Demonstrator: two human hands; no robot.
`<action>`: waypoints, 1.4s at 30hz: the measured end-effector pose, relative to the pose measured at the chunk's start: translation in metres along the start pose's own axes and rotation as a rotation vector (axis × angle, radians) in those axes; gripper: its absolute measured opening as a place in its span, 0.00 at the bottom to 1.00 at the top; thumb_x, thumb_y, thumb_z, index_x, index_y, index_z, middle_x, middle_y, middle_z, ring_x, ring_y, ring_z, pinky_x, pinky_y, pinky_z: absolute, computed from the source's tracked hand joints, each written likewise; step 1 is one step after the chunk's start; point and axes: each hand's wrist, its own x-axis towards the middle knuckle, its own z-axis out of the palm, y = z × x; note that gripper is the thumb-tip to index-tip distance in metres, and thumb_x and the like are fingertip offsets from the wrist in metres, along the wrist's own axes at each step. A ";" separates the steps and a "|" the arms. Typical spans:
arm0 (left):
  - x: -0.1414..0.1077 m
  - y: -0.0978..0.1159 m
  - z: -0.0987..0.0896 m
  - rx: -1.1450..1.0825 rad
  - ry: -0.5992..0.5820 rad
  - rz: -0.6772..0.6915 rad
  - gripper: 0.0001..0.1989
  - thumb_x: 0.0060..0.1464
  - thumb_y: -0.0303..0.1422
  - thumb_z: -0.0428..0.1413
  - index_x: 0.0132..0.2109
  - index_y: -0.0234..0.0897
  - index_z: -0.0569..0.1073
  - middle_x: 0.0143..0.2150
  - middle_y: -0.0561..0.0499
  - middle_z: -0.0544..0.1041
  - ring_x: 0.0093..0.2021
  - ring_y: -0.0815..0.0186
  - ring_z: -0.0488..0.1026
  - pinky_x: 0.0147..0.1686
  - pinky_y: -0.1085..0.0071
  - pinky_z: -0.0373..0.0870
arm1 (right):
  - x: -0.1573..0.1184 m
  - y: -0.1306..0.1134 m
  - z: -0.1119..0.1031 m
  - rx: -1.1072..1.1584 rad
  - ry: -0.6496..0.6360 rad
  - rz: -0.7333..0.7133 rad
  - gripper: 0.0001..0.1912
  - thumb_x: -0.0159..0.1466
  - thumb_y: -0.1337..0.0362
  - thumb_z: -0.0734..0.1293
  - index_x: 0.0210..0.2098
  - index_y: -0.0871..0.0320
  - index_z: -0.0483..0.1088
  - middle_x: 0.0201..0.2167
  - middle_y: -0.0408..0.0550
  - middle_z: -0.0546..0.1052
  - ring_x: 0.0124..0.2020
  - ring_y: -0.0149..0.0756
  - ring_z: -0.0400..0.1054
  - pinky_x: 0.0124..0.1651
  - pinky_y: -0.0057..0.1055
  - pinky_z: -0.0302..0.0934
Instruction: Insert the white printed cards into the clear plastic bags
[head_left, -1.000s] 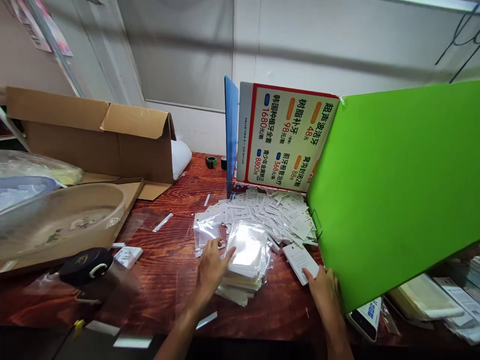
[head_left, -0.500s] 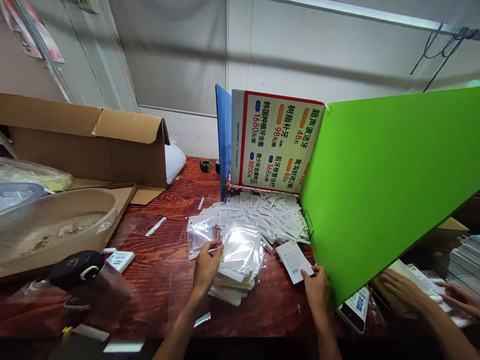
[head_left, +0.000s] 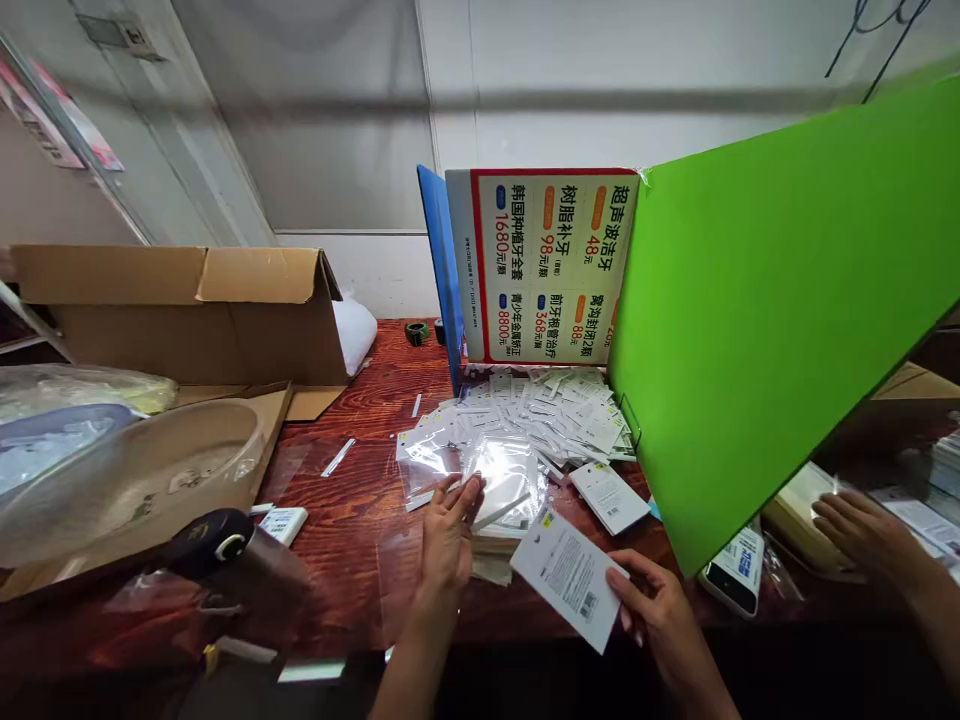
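Observation:
My right hand (head_left: pixel 652 600) grips a white printed card (head_left: pixel 566 575) by its right edge. The card is tilted above the front of the table, with small text and a barcode facing up. At the left edge of a stack of clear plastic bags (head_left: pixel 506 470), my left hand (head_left: pixel 450 520) pinches the edge of a bag between thumb and fingers. A second white card (head_left: pixel 611 497) lies just right of the stack. Behind both hands a loose heap of white cards (head_left: pixel 551 410) spreads against the upright boards.
A green board (head_left: pixel 765 320) and a printed board (head_left: pixel 551 265) stand around the heap. On the left are a plastic basin (head_left: pixel 187 440), a cardboard box (head_left: pixel 202 330) and a dark-lidded bottle (head_left: pixel 217 540). A co-worker's hand (head_left: pixel 862 525) is beyond the green board, near a phone-like white box (head_left: pixel 739 570).
My right hand has lifted a card off the table and brought it left, towards the bag stack. Another card shows where it lay. The head view has shifted.

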 end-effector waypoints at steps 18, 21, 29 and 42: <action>-0.033 -0.011 -0.010 -0.009 0.026 -0.094 0.15 0.50 0.21 0.64 0.42 0.38 0.70 0.37 0.52 0.81 0.36 0.69 0.80 0.40 0.74 0.77 | -0.019 0.005 0.022 -0.067 -0.050 -0.030 0.25 0.56 0.42 0.70 0.36 0.60 0.76 0.15 0.39 0.66 0.14 0.24 0.53 0.15 0.21 0.45; -0.044 -0.016 -0.006 0.030 0.019 -0.130 0.19 0.46 0.23 0.68 0.42 0.38 0.70 0.39 0.50 0.82 0.37 0.67 0.80 0.40 0.72 0.77 | -0.017 0.013 0.022 -0.074 -0.071 -0.033 0.25 0.58 0.43 0.70 0.37 0.60 0.75 0.14 0.37 0.64 0.14 0.24 0.53 0.14 0.21 0.46; -0.063 -0.030 -0.009 0.116 -0.066 -0.167 0.25 0.40 0.32 0.72 0.44 0.37 0.71 0.45 0.45 0.81 0.40 0.64 0.79 0.37 0.73 0.75 | -0.019 0.017 0.017 -0.069 -0.035 -0.049 0.27 0.57 0.41 0.70 0.37 0.61 0.75 0.15 0.39 0.66 0.14 0.26 0.55 0.13 0.22 0.50; -0.067 -0.033 -0.015 0.207 -0.033 -0.158 0.27 0.36 0.36 0.73 0.43 0.38 0.71 0.44 0.45 0.82 0.39 0.63 0.79 0.31 0.74 0.73 | -0.024 0.021 0.028 0.000 0.065 -0.035 0.31 0.50 0.37 0.72 0.33 0.60 0.74 0.14 0.40 0.67 0.15 0.29 0.59 0.14 0.24 0.57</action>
